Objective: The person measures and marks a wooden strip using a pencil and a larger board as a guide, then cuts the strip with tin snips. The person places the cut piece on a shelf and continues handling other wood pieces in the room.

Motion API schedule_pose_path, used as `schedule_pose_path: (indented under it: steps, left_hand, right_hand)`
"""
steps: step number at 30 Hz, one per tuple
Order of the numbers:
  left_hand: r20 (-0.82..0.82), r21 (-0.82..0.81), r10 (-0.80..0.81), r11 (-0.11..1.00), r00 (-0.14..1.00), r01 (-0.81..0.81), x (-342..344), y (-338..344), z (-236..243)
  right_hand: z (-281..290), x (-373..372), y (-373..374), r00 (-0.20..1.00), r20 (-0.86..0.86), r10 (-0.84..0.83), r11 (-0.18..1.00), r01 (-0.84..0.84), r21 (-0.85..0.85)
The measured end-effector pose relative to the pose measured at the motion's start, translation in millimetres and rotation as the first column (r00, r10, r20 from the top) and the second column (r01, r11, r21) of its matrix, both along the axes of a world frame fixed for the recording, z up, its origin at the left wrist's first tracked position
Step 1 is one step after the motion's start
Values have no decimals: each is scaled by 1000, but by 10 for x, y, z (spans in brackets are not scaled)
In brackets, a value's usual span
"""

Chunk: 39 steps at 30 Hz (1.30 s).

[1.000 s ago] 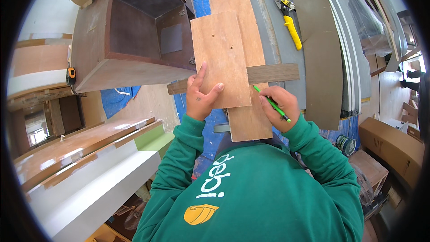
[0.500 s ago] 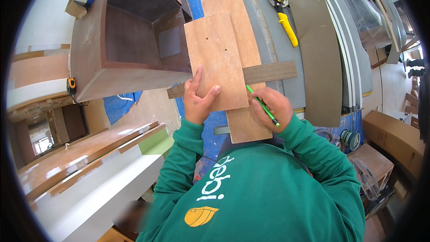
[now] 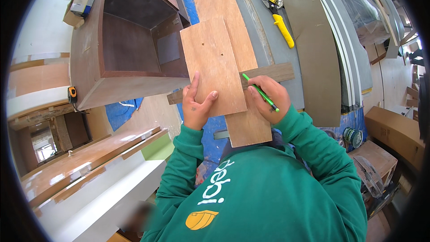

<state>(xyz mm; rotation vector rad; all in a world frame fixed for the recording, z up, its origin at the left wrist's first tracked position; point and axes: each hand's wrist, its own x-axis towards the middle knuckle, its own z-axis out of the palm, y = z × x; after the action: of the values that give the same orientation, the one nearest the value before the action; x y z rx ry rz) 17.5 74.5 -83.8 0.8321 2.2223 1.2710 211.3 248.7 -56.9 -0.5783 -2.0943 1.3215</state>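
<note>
A short plywood board (image 3: 210,65) with two small holes near its far end lies over a longer plywood strip (image 3: 248,127). My left hand (image 3: 197,107) holds the short board at its near left corner, thumb across the face and fingers along the left edge. A green pencil (image 3: 260,92) is pinched in my right hand (image 3: 273,94), its tip at the short board's right edge. The fingers curled under that hand are partly hidden. A narrow dark wood-look strip (image 3: 273,73) passes crosswise beneath the short board.
Yellow-handled snips (image 3: 280,24) rest on grey panels (image 3: 264,40) at the far right. A brown open-fronted cabinet (image 3: 143,74) stands left of the boards, with a tape measure (image 3: 72,94) at its corner. Cardboard boxes (image 3: 394,130) sit at right.
The pencil in my right hand has moved away from me along the short board's right edge. My left hand keeps its place on the board. The whole view has shifted slightly.
</note>
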Motion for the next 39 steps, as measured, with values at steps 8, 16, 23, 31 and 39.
schedule_pose_path:
  steps: [8,16,23,31,39]
  left_hand:
    - [-25,1,-2,1000,1000,2,-7,-6,-24]
    - [-26,7,4,1000,1000,-4,4,-4,-19]
    - [4,10,7,1000,1000,-7,-1,-9,-1]
    - [135,122,21,992,991,-38,-3,-29,-22]
    - [415,302,89,925,906,-229,59,-246,426]
  right_hand:
    - [-65,-104,66,998,28,56,994,-58,98]
    - [257,281,-80,977,140,162,987,-157,-41]
    - [209,244,315,963,270,9,961,-84,265]
    - [-4,254,533,835,551,-8,829,-302,471]
    - [-54,282,541,857,515,19,847,-287,447]
